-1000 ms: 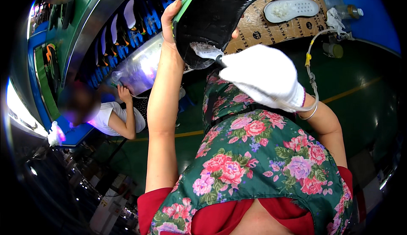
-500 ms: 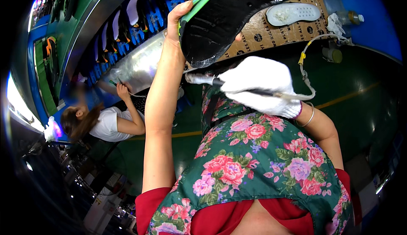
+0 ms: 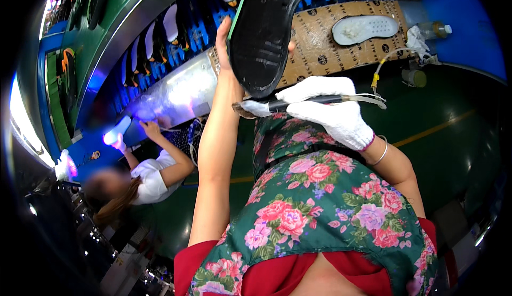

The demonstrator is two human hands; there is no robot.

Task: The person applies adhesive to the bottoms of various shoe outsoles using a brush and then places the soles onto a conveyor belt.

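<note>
My left hand is bare and wraps round a black shoe sole with a green edge. The sole stands nearly lengthwise, its heel end toward me, its dark face wet and shiny. Its far end runs out of the picture. In a white knit glove, my right hand grips a brush with a dark handle. The bristle end points left, just below the heel of the sole and apart from it as far as I can tell. A clear tube runs from the handle end.
On the brown printed cardboard lies a pale insole-shaped piece. Blue racks with shoe parts line the back. A bottle and crumpled white tissue stand at right. A co-worker sits at left, holding a pale sole.
The sole has swung from slanted to nearly lengthwise and shifted left. My right hand's gloved fingers have opened out a little round the brush. The co-worker's second hand, with a pale sole, has appeared.
</note>
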